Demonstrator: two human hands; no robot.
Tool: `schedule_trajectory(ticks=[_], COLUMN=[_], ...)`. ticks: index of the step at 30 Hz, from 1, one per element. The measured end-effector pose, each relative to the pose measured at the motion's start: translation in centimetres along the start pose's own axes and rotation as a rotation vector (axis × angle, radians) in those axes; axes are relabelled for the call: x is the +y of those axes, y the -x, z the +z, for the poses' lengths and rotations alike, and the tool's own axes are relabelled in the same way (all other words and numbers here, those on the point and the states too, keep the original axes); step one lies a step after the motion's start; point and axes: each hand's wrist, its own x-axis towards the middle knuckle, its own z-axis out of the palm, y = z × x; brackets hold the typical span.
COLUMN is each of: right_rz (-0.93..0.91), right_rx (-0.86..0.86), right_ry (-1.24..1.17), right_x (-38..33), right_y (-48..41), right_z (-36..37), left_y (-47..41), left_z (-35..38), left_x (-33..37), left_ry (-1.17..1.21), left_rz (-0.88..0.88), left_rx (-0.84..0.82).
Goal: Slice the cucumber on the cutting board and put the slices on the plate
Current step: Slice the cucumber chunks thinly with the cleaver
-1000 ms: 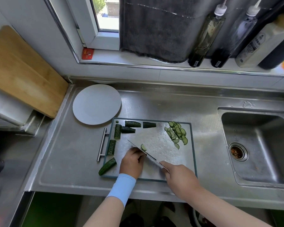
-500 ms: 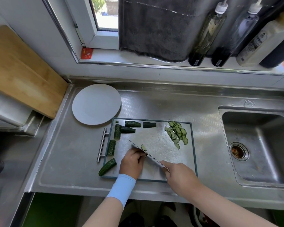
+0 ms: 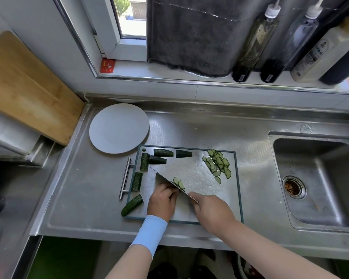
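A steel cutting board (image 3: 191,170) with a dark rim lies on the counter. My left hand (image 3: 162,200) curls over a cucumber piece, mostly hidden beneath it. My right hand (image 3: 211,211) grips the handle of a knife (image 3: 166,181), whose blade runs diagonally beside my left fingers. Two fresh slices (image 3: 178,183) lie against the blade. A pile of slices (image 3: 218,165) sits at the board's right. Several uncut cucumber chunks (image 3: 163,153) line the board's top and left edges. The white plate (image 3: 119,128) stands bare behind the board's left corner.
A sink basin (image 3: 318,178) with a drain opens to the right. A wooden board (image 3: 26,89) leans at the left. Bottles (image 3: 254,41) and a dark towel (image 3: 189,31) occupy the window ledge. The cutting board's metal handle (image 3: 126,176) sticks out left.
The knife has cut again: two slices now lie by the blade where one lay before. Both hands stay almost in place.
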Motion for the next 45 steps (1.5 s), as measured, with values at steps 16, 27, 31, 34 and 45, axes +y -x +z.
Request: schedule_trajectory(ticks=[16,27,31,34,45], right_rz=[0.037,0.033,0.026,0.009,0.012], right_rx=[-0.039,-0.021,0.001,0.004,0.006], right_ry=[0.018,-0.026,-0.014,-0.019,0.015], right_x=[1.5,0.0,-0.2,-0.2,1.3], right_y=[3.3,-0.3,-0.8,-0.6,2.9], right_z=[-1.2,0.6,0.8,0.7,-0.3], left_y=[-0.3,0.0,0.0,0.0,-0.1], left_z=[-0.5,-0.3,-0.3,-0.3,-0.4], left_x=[0.3,0.2,0.2,0.1,0.2], left_ry=[0.0,0.011,-0.015,-0.021,-0.018], left_rz=[-0.031,-0.024,-0.01,-0.014,-0.024], left_rx=[-0.032,-0.015,-0.021,-0.021,-0.019])
